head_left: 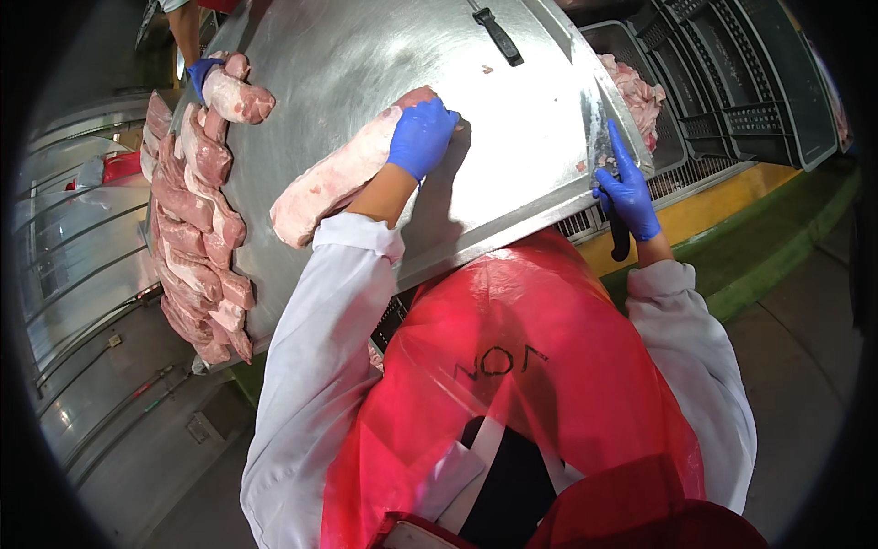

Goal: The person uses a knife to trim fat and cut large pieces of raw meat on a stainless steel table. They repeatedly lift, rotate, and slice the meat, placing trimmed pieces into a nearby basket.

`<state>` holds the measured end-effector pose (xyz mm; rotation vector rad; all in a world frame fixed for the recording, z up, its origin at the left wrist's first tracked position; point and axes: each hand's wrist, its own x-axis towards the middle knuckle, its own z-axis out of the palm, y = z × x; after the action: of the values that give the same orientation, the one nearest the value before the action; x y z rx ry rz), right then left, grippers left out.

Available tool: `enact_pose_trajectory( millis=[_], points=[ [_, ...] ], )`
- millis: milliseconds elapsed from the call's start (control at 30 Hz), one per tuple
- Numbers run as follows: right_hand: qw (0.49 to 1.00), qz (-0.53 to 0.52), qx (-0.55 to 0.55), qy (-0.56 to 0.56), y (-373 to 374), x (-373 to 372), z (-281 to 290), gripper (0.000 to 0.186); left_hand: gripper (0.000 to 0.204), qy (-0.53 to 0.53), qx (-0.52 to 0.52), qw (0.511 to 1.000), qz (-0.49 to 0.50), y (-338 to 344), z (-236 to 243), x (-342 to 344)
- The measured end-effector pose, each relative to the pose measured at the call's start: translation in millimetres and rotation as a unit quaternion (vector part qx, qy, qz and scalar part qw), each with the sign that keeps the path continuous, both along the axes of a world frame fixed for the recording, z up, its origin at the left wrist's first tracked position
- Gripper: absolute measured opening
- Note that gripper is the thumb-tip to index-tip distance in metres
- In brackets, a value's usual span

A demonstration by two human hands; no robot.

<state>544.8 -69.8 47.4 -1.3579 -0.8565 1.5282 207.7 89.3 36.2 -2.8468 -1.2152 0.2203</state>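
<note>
My left hand (423, 137), in a blue glove, is closed around the far end of a long pale pork loin (338, 178). The loin lies slantwise on the metal table (320, 64), its near end pointing to the left. At the table's right edge my right hand (629, 199), also gloved in blue, grips a knife (619, 240) by its black handle. Its index finger is stretched forward along the knife. The blade, partly hidden, is hard to make out against the shiny table edge.
Cut meat pieces (187, 242) are piled along the table's left edge. A co-worker's gloved hand (201, 73) holds another piece (240, 98) there. A black-handled tool (498, 38) lies at the far side. Right of the table, a grey crate (672, 137) holds pale trimmings (634, 90).
</note>
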Motion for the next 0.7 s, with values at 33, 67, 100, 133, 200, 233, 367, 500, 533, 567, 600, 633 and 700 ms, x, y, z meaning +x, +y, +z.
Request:
enact_pose_trajectory(
  millis=[33,67,100,133,200,233,367,500,533,567,600,633,700],
  points=[
    [1.000,0.000,-0.004,0.004,2.8,-2.6,1.0,0.080,0.010,0.036,-0.003,0.999,0.007,4.8,-4.5,2.1],
    [1.000,0.001,-0.007,0.007,6.4,-7.0,3.3,0.080,0.009,0.072,-0.007,0.997,0.015,13.5,-11.6,2.6],
    [1.000,0.006,-0.011,0.013,9.6,-10.2,3.8,0.080,0.010,0.110,-0.011,0.994,0.026,18.7,-16.4,-2.4],
    [0.999,0.036,0.002,-0.007,12.8,-10.7,-3.9,0.079,0.010,0.008,-0.056,0.997,0.056,23.7,-17.7,-10.1],
    [0.995,0.086,0.040,-0.019,22.7,-20.8,-23.7,0.079,0.012,-0.192,-0.142,0.964,0.117,31.0,-14.1,-32.5],
    [0.993,0.104,0.058,-0.028,29.1,-27.3,-27.9,0.078,0.011,-0.199,-0.140,0.962,0.124,33.5,-0.8,-28.0],
    [0.984,0.105,0.091,-0.107,86.6,-99.9,-36.1,0.081,0.018,-0.222,-0.157,0.948,0.166,47.1,17.6,-39.3],
    [0.983,0.148,0.104,-0.036,142.0,-167.5,-37.8,0.079,0.020,-0.234,-0.167,0.943,0.170,57.3,15.6,-42.3],
    [0.973,0.194,0.070,-0.099,146.8,-171.8,-32.7,0.080,0.021,-0.229,-0.163,0.945,0.168,59.4,16.4,-42.3],
    [0.966,0.219,0.074,-0.118,140.1,-168.7,-29.0,0.081,0.020,-0.251,-0.170,0.937,0.174,61.1,17.2,-42.2],
    [0.957,0.244,0.076,-0.139,124.1,-161.5,-25.2,0.082,0.019,-0.275,-0.178,0.927,0.181,62.2,17.5,-43.7],
    [0.945,0.276,0.080,-0.160,104.9,-156.2,-23.8,0.083,0.019,-0.300,-0.184,0.916,0.194,59.4,17.2,-49.0],
    [0.953,0.282,0.065,-0.096,73.6,-147.8,-20.5,0.083,0.019,-0.270,-0.176,0.928,0.185,59.0,24.7,-50.4]
  ],
)
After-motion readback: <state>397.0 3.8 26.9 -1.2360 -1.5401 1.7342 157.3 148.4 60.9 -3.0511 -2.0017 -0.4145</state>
